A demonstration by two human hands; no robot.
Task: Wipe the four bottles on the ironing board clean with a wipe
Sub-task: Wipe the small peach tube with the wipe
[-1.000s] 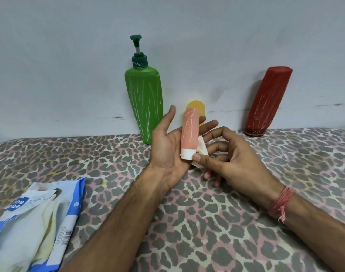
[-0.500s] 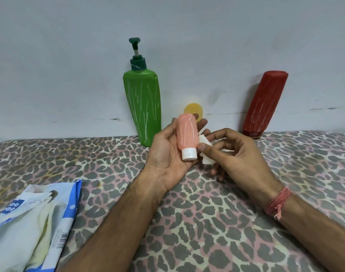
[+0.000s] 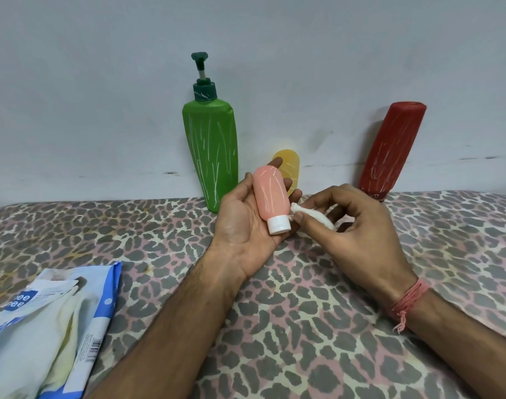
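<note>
The left hand lies palm up above the leopard-print ironing board, fingers loosely straight, cradling the pink bottle with its white cap toward the wrist. The right hand pinches a bunched white wipe just beside the cap. Along the far edge stand a green pump bottle, a yellow bottle and a leaning red bottle. A wipes pack lies near the front left corner.
</note>
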